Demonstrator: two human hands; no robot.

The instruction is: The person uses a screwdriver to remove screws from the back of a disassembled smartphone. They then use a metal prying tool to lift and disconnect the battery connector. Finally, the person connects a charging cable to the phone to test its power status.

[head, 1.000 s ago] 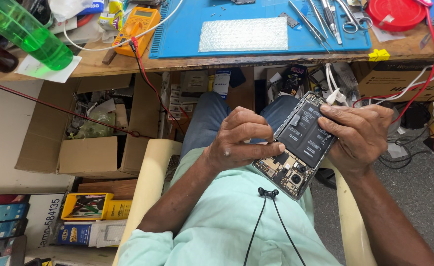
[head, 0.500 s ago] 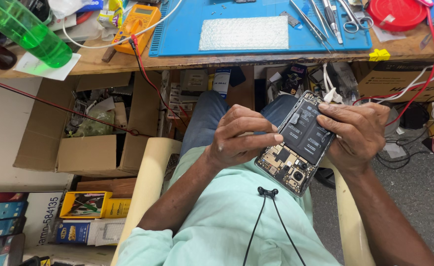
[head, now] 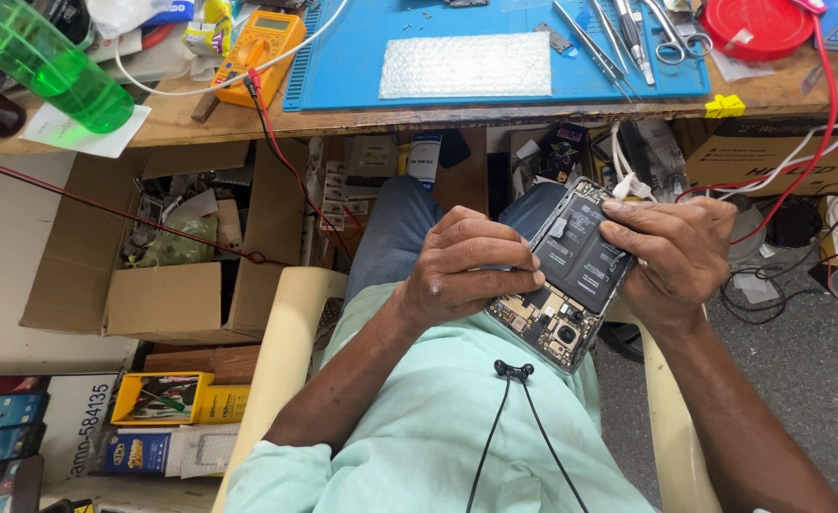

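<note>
Opened phone (head: 576,275), back cover off, held over the lap of a seated person between both hands; black battery and circuit board with camera module exposed, the board end pointing toward the body. Left hand (head: 466,271) closed around the phone's left edge, fingers curled over its face. Right hand (head: 676,256) closed on the right edge, fingertips pressing on the battery area. Wooden bench (head: 495,114) above, well apart from the phone, carrying a blue mat (head: 362,66), tweezers (head: 585,43), scissors (head: 666,33), a red lid (head: 756,24), a yellow multimeter (head: 257,47) and a green bottle (head: 44,62). Cardboard box (head: 167,285) of parts under the bench at left. Black cord (head: 514,380) hanging over the pale green shirt
</note>
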